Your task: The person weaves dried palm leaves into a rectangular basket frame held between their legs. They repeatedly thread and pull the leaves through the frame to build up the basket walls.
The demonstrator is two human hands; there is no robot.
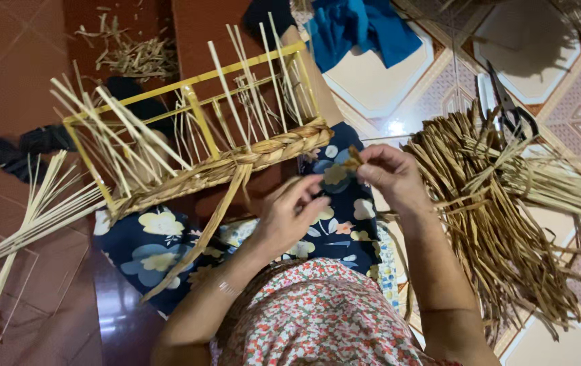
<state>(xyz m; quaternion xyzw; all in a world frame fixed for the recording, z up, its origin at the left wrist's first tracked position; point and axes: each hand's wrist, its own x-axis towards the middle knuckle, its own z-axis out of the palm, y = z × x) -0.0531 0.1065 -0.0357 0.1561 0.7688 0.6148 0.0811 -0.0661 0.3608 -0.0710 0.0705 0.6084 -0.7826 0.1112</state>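
So there's one person here, sitting on the tiled floor [385, 88], and two hands are showing, both their own. The right hand [392, 175] is pinching a small brownish bit of dried fiber [353, 158] between thumb and fingertips, holding it up over the lap. The left hand [290, 218] is hovering just beside it, fingers loosely curled and slightly spread, not gripping anything as far as I can tell; its fingertips are pointing up toward that fiber bit.

Counting stuff: one yellow frame [192, 102], lying tilted across the person's knees, with pale stakes [236, 81] sticking up out of it, way too many to count properly. One thick braid [263, 154] of dried fiber is running along the frame's near edge, and one long loose strand [202, 244] is hanging down from it over the dark floral cloth [148, 247] on the lap.

Around it: one big pile of dried straw strips [494, 224] is sitting just to the right of the right forearm, crowding that side. One pair of black scissors [511, 108] is lying on the floor right behind the pile. One bundle of pale reeds [26, 217] is fanning out on the left. One blue cloth [365, 27] is bunched up at the top, and a smaller scatter of scraps [134, 54] is lying beyond the frame.
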